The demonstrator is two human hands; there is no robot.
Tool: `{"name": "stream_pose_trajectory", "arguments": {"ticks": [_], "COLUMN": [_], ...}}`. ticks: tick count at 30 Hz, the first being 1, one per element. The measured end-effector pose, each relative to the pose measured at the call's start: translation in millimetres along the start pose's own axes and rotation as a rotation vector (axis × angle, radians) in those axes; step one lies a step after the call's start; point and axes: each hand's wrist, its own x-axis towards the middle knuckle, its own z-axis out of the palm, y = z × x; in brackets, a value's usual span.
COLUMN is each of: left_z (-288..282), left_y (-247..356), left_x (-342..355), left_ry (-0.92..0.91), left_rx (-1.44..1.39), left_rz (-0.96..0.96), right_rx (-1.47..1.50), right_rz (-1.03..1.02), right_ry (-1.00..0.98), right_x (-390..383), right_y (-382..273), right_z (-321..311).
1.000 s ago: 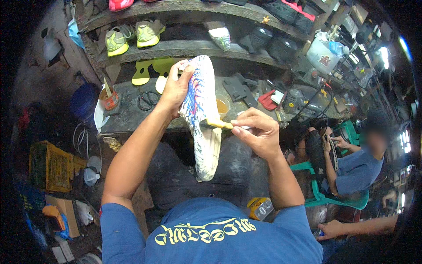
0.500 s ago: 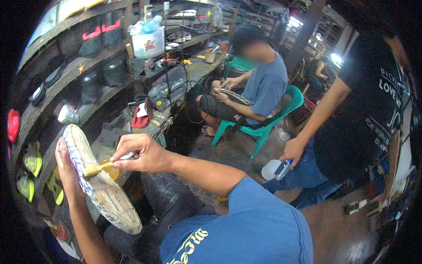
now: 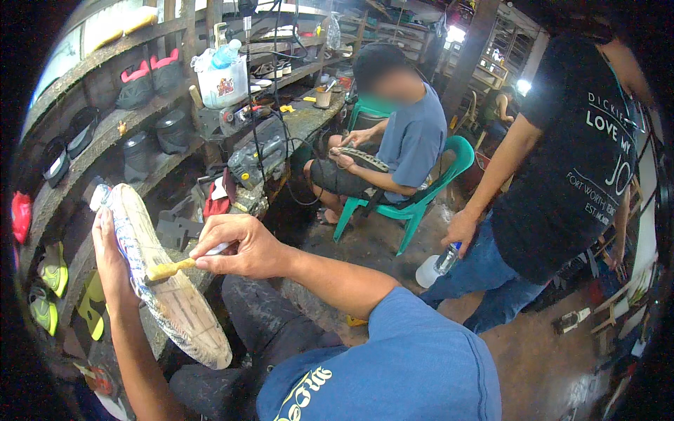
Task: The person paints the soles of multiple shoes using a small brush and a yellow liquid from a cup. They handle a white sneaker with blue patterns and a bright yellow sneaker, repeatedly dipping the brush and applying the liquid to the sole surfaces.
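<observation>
My left hand [image 3: 114, 259] grips a patterned blue-and-white shoe [image 3: 182, 316] along its left side, fingers pointing up. The shoe is tilted, its long pale sole facing up and toward the right. In my right hand [image 3: 235, 251] is a brush with a white handle and a yellowish, coated head [image 3: 163, 270], resting on the sole near its left edge. My fingers are pinched round the handle. Behind my hands are a dark grey flat piece [image 3: 172, 231] and a red item [image 3: 216, 203] on the cluttered bench.
Wooden shelves [image 3: 151, 175] with several shoes stand at the left. A white bucket [image 3: 221, 88] sits near a cluttered bench. A seated co-worker [image 3: 414, 140] on a green chair [image 3: 453, 154] handles a strip-like piece. A standing person [image 3: 547, 182] at the right carries a clear bottle [image 3: 439, 263].
The view has swung right, bringing both co-workers fully in and shifting the shoe leftward, sole turned more toward the camera. The brush remains on the sole. The standing person's bottle has moved slightly.
</observation>
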Motion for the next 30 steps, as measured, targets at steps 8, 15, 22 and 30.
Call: {"name": "stream_pose_trajectory", "arguments": {"ticks": [8,15,22,30], "left_z": [4.3,8.7,17.7,43.9], "left_y": [4.7,2.4,4.2,15.7], "left_x": [4.7,5.2,8.6,20.7], "left_ry": [0.003,-0.029,0.006,-0.131], "left_rx": [0.005,-0.089,0.026,-0.214], "left_rz": [0.026,-0.029,0.053,0.051], "right_rx": [0.017,-0.011,-0.06,-0.131], "right_rz": [-0.008,0.011,0.001,-0.003], "right_ry": [0.002,0.035,0.035,0.072], "right_x": [-3.5,-6.5,-5.8,-9.4], "right_y": [-1.5,-4.7,-8.0,-20.9], "right_z": [0.6,-0.6,-6.8,-23.4]}}
